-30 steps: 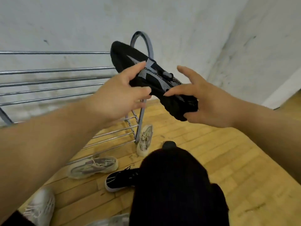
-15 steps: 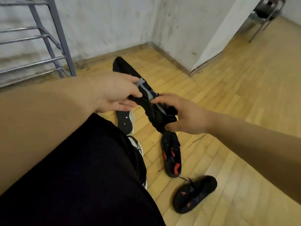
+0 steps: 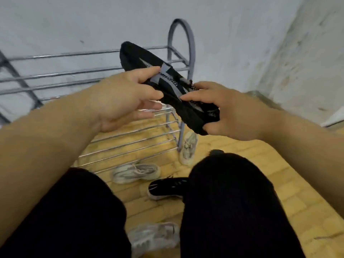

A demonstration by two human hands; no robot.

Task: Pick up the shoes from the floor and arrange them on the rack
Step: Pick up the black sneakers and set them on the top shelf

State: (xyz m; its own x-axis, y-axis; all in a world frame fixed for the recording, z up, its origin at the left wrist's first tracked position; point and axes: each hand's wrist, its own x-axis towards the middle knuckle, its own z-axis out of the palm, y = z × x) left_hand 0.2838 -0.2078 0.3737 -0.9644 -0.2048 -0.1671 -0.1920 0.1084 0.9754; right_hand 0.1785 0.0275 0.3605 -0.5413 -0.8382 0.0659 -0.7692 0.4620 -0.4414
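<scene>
**Black shoe held over the rack, grip looks light**

I see the rack (image 3: 175, 64), thin round metal bars with wide gaps; I judge a soft shoe could sag or slip through if set crosswise. Both my hands hold the black shoe (image 3: 141, 58), a limp knit with grey straps, above the top tier. Left hand (image 3: 122, 101) pinches mid-upper; right hand (image 3: 232, 110) grasps the heel end. Pale mesh sneakers (image 3: 135, 173) and a black sneaker (image 3: 165, 189) lie on the wood floor (image 3: 307, 192).

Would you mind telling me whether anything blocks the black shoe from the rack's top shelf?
Nothing visible does. The black shoe, held by the left hand and right hand, is above the rack, whose top bars look bare.
</scene>
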